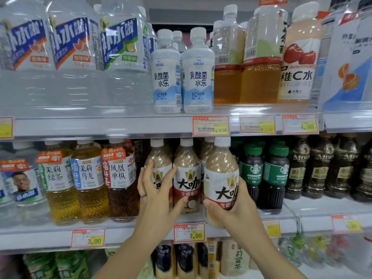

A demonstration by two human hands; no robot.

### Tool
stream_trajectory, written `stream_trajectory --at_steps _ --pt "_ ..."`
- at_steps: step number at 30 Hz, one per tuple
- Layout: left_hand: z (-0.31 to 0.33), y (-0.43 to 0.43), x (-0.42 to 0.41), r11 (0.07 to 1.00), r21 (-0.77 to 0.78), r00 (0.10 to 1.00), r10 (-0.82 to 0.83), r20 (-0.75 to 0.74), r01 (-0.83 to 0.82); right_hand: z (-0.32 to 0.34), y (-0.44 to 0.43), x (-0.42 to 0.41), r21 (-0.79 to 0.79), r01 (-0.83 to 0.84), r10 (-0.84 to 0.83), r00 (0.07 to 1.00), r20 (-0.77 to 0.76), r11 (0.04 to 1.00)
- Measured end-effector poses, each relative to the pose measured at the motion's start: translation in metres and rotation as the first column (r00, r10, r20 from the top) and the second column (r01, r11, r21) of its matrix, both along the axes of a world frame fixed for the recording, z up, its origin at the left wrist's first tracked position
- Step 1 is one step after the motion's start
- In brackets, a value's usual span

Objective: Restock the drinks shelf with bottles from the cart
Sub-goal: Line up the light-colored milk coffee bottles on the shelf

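Three beige coffee-milk bottles with white caps and red-and-white labels stand out on the middle shelf (pixel 141 234). My right hand (pixel 231 206) grips the rightmost bottle (pixel 220 174) around its lower half, holding it upright at the shelf's front edge. My left hand (pixel 155 190) wraps around the leftmost bottle (pixel 159 158), thumb reaching toward the middle bottle (pixel 187 174), which stands on the shelf between them. More of the same bottles sit behind. The cart is out of view.
Amber tea bottles (pixel 90 184) stand left of the coffee bottles, green-capped Starbucks bottles (pixel 263 174) and dark coffee bottles to the right. The upper shelf holds water jugs, white yoghurt drinks (pixel 183 77) and juice. Price tags (pixel 189 232) line the shelf edges.
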State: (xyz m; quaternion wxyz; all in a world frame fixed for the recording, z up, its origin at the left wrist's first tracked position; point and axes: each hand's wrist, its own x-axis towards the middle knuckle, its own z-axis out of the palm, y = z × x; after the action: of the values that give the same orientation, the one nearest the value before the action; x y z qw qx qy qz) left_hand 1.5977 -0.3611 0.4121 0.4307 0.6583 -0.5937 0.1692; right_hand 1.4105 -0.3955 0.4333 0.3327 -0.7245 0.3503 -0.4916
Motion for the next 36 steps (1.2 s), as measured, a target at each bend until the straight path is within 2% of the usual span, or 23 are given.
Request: stream_trajectory --at_steps 8,12,20,28,36 --pt "0.000 -0.002 0.002 1.000 -0.019 1.000 -0.008 -0.002 0.008 -0.007 0.006 -0.006 0.149 -0.044 0.053 0.997 -0.058 0.988" --pt "0.000 -0.004 0.002 0.999 -0.045 1.000 0.000 0.012 0.000 -0.003 0.001 -0.001 0.172 -0.007 0.015 0.999 -0.046 0.985" --pt "-0.003 -0.007 0.003 0.997 -0.072 1.000 0.006 0.031 -0.003 0.019 -0.024 0.010 0.059 0.079 -0.079 0.997 -0.014 0.995" --pt "-0.004 -0.008 0.002 0.997 -0.077 0.999 0.013 0.032 -0.011 -0.001 -0.035 0.025 -0.081 0.178 -0.175 0.984 0.046 0.981" --pt "-0.006 -0.010 0.005 0.995 -0.096 0.998 0.013 0.064 -0.007 -0.018 -0.048 0.039 -0.069 0.227 -0.227 0.974 0.000 0.972"
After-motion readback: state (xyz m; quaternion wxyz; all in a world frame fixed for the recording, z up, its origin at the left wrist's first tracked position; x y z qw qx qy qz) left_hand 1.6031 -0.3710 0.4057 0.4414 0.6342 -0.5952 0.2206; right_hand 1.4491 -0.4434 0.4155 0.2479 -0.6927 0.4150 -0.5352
